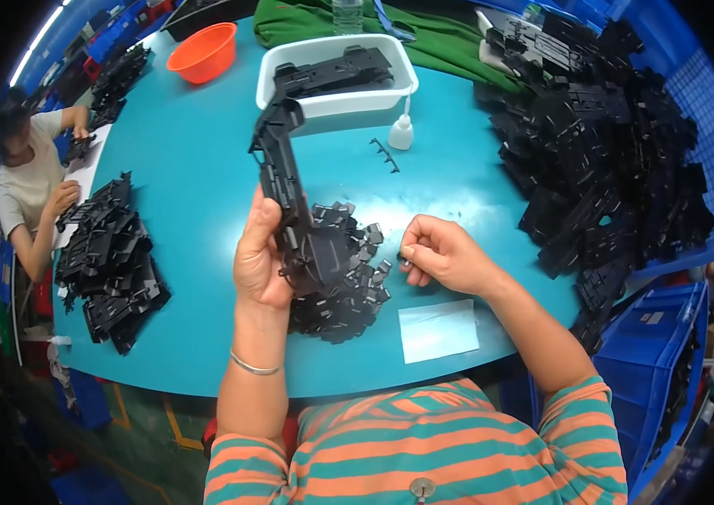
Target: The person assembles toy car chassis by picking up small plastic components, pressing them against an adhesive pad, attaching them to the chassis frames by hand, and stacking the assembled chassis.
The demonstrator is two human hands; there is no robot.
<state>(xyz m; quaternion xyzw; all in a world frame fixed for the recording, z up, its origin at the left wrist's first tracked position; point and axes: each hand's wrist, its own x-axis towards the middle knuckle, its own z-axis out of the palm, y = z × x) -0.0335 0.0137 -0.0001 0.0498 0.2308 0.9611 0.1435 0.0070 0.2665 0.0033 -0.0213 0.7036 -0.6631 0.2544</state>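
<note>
My left hand (261,261) is closed around a long black plastic chassis part (283,168), held raised and tilted over the teal table. Beneath and beside it lies a heap of small black plastic clips (344,307), partly hidden by the part. To the right of that heap, my right hand (449,255) is closed in a pinch; a small dark piece (403,260) shows at its fingertips, too small to tell its kind. A white paper slip (438,330) lies just below my right hand. Farther off are a small white squeeze bottle (401,133) and a thin black strip (384,156).
A white tub (336,106) with black parts stands at the back, near an orange bowl (203,55) and green cloth (449,52). Black parts pile high at right (601,143) and lower at left (113,261). A co-worker (37,172) sits at the far left. Blue crates (651,337) stand right.
</note>
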